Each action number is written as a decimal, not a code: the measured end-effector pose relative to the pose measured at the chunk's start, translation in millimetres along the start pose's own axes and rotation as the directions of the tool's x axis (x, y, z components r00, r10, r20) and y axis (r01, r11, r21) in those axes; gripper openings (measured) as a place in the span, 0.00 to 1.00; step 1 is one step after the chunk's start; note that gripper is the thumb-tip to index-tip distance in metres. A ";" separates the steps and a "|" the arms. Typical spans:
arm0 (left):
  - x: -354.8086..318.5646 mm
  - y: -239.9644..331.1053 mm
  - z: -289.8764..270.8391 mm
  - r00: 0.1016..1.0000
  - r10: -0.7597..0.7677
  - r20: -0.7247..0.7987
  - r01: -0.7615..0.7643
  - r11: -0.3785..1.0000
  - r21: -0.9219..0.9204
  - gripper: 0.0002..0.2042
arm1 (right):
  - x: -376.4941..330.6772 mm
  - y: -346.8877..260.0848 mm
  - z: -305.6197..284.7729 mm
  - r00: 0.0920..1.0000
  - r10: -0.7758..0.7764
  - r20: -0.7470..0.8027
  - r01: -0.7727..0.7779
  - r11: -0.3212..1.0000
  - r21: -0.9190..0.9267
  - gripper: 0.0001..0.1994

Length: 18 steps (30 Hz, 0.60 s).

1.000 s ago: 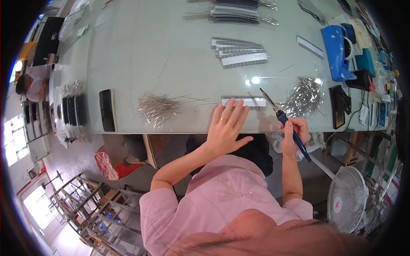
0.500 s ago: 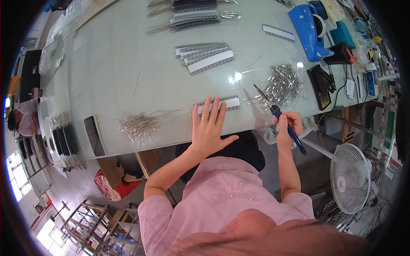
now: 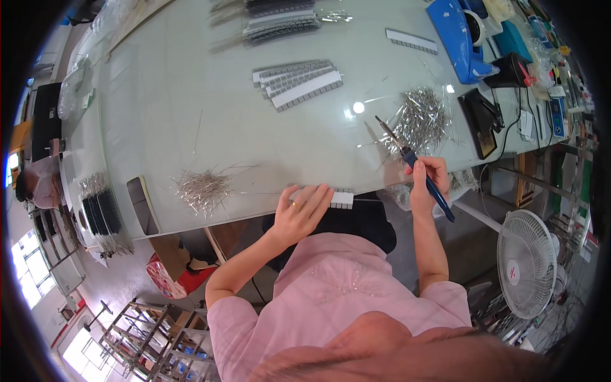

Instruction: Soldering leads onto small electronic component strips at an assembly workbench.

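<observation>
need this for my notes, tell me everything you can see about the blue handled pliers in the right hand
The pliers are slim, with long dark-blue handles and thin metal jaws narrowing to a point. The right hand grips the handles mid-length, so their ends stick out below the fist, past the table's near edge. The tool slants with its tip up and to the left over the glossy pale tabletop, beside a heap of shiny metal pins. Whether the tip holds anything is too small to tell.

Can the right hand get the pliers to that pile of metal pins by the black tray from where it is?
Probably yes. The right hand holds the pliers with their tips already at the edge of the pin pile, and nothing lies between.
</observation>
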<state>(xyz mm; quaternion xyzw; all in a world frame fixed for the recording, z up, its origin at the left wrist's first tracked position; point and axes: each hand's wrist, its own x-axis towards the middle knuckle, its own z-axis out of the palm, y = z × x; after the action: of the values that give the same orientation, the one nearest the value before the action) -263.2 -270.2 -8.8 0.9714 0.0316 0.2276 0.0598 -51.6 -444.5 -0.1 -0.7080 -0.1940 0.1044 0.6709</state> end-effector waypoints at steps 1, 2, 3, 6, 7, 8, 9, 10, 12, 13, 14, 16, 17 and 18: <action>1.7 -1.1 -4.0 1.000 0.015 0.017 -0.015 1.000 -0.021 0.14 | 1.1 2.9 -1.1 1.000 -0.011 -0.011 0.011 1.000 0.012 0.04; 1.0 -4.2 -5.5 0.998 0.049 0.045 -0.048 0.998 -0.035 0.15 | 7.0 9.9 0.4 0.999 -0.035 -0.020 0.036 0.999 0.036 0.04; 5.3 -5.5 -8.7 0.997 0.058 0.058 -0.054 0.996 -0.066 0.15 | 8.0 14.0 -0.7 0.997 -0.058 -0.045 0.059 0.998 0.015 0.04; 39.1 -24.6 -28.5 0.994 0.019 0.106 0.003 0.979 -0.204 0.14 | 17.9 16.2 -8.4 0.991 -0.016 -0.135 0.012 0.999 -0.032 0.02; 55.4 -37.6 -33.4 0.994 -0.019 0.108 0.048 0.963 -0.264 0.15 | 20.2 19.6 -10.1 0.986 -0.008 -0.167 0.008 1.000 0.001 0.02; 78.1 -55.1 -38.4 0.994 -0.045 0.099 0.072 0.955 -0.286 0.14 | 20.5 22.7 -10.7 0.979 0.002 -0.203 0.004 1.000 0.030 0.02; 96.3 -78.8 -39.4 0.996 -0.069 0.056 0.081 0.965 -0.251 0.13 | 20.2 21.5 -5.8 0.981 0.007 -0.193 0.005 0.998 0.066 0.03; 117.6 -101.8 -35.2 0.996 -0.084 0.011 0.084 0.969 -0.233 0.12 | 18.3 25.7 -6.8 0.981 0.012 -0.194 0.008 0.995 0.102 0.03; 161.4 -146.4 -23.7 0.987 -0.073 -0.144 0.067 0.997 -0.046 0.11 | 13.8 33.1 -8.4 0.981 0.034 -0.190 -0.008 0.990 0.138 0.05; 178.1 -167.8 -15.9 0.979 -0.044 -0.197 0.051 0.998 0.030 0.10 | 13.5 30.3 -3.9 0.980 0.030 -0.195 -0.008 0.994 0.111 0.04; 191.4 -187.1 -5.4 0.968 -0.012 -0.250 0.039 0.994 0.103 0.10 | 14.1 27.7 0.0 0.979 0.024 -0.201 -0.007 0.997 0.080 0.04; 207.4 -216.9 10.5 0.969 0.022 -0.248 0.014 0.990 0.142 0.10 | 12.9 28.5 2.6 0.983 0.011 -0.182 -0.005 0.999 0.035 0.04; 212.3 -227.5 23.5 0.970 0.044 -0.241 -0.005 0.987 0.160 0.10 | 11.7 27.7 0.9 0.984 0.040 -0.175 -0.038 0.999 0.012 0.04; 215.3 -235.4 32.1 0.976 0.049 -0.211 -0.015 0.987 0.163 0.11 | 10.9 29.1 -0.5 0.988 0.017 -0.152 -0.022 0.999 -0.028 0.03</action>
<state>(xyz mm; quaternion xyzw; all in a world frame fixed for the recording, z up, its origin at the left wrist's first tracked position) -64.5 -21.1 26.3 0.9433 0.0404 0.3286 -0.0260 -37.6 -441.2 -27.6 -0.7255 -0.1372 0.0539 0.6723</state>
